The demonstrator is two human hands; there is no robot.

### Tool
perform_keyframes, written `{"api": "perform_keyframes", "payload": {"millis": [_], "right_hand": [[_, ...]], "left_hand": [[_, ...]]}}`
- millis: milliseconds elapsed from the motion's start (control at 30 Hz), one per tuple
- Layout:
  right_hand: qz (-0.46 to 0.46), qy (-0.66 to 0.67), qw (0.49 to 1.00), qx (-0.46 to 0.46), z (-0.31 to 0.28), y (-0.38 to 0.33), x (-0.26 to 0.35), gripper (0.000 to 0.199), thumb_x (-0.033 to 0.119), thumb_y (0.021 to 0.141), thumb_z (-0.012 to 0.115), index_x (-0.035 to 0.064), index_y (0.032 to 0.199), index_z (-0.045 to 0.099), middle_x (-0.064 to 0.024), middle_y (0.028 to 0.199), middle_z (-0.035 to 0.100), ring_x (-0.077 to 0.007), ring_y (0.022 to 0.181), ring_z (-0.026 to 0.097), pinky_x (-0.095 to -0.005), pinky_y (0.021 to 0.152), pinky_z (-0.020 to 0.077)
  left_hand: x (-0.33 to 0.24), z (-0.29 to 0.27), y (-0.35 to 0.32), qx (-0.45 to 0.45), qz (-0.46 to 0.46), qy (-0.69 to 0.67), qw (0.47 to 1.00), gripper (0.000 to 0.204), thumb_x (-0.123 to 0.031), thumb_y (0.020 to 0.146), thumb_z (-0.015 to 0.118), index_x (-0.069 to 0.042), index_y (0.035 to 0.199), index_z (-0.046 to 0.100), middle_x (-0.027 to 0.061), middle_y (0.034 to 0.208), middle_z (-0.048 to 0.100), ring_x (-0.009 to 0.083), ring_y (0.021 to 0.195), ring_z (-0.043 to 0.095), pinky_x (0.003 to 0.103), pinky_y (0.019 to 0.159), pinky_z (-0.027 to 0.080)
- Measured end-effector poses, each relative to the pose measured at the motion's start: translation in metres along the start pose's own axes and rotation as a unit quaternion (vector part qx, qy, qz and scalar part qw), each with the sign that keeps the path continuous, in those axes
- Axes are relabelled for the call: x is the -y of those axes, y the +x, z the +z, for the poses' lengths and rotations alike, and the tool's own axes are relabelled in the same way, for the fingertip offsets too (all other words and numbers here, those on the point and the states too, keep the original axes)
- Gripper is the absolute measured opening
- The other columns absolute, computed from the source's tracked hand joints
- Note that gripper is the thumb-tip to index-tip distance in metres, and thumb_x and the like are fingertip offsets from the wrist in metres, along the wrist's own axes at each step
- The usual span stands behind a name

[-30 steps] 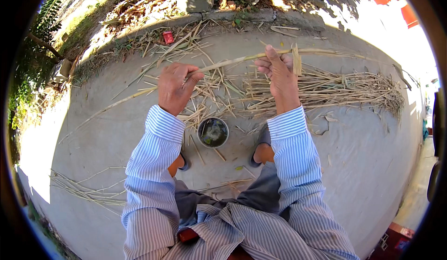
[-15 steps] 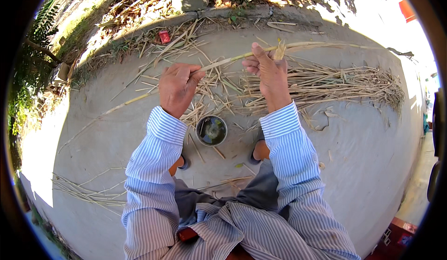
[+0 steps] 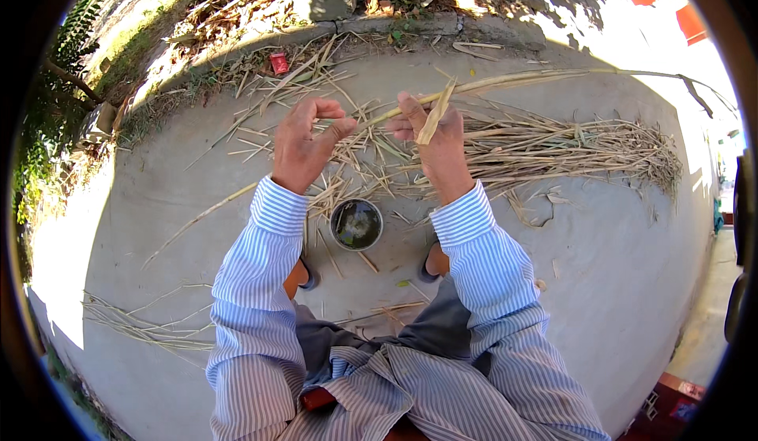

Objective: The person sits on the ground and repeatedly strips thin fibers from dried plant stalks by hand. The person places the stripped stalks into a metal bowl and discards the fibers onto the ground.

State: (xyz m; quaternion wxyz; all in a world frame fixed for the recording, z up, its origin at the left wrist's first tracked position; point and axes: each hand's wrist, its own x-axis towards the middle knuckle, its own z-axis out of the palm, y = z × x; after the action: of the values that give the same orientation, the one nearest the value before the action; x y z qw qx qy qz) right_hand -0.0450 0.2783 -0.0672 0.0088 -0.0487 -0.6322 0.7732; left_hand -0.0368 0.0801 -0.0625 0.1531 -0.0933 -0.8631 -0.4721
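A long, pale yellow-green plant stalk (image 3: 379, 118) runs slantwise across both hands, its thin left end low on the floor and its leafy right end reaching far right. My right hand (image 3: 440, 145) closes on it with thumb and fingers. A dry strip of leaf sheath (image 3: 436, 114) sticks up beside that thumb. My left hand (image 3: 304, 147) is at the stalk further left, thumb and forefinger apart; its other fingers are partly hidden. Below and between the hands stands a round bowl (image 3: 356, 225) of dark liquid with something pale in it.
A thick bundle of dry stalks (image 3: 568, 147) lies to the right, with loose strips (image 3: 276, 101) scattered beyond the hands. Several thin stems (image 3: 142, 322) lie at lower left. A stone curb (image 3: 410, 26) and a red packet (image 3: 279, 63) are at the far side.
The stalk has shifted to the right. My right hand has come left and nearer along it, and the leaf sheath now stands out more. My left thumb and forefinger have parted.
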Motion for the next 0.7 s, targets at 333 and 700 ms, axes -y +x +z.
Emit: {"api": "perform_keyframes", "payload": {"millis": [333,700], "right_hand": [[0.043,0.02,0.99,-0.132,-0.079,0.042,0.018,0.037,0.03,0.086,0.07,-0.0013,0.101,0.057,-0.0063,0.081,0.063,-0.0152,0.071,0.066,-0.0227,0.058,0.0509],[0.027,0.055,0.998,-0.01,-0.027,0.023,0.007,0.035,0.026,0.089,0.066,-0.0041,0.105,0.059,-0.0131,0.093,0.068,-0.0178,0.079,0.068,-0.0243,0.066,0.0526]], "left_hand": [[0.077,-0.051,-0.004,0.087,0.089,0.328,0.937,0.02,-0.022,0.071,0.073,-0.009,0.075,0.059,0.0066,0.07,0.062,0.0271,0.075,0.059,0.041,0.071,0.041],[0.055,0.004,0.007,0.155,-0.061,-0.071,0.983,0.019,-0.014,0.079,0.073,-0.003,0.094,0.066,0.0067,0.077,0.067,0.0146,0.073,0.063,0.03,0.065,0.048]]}}
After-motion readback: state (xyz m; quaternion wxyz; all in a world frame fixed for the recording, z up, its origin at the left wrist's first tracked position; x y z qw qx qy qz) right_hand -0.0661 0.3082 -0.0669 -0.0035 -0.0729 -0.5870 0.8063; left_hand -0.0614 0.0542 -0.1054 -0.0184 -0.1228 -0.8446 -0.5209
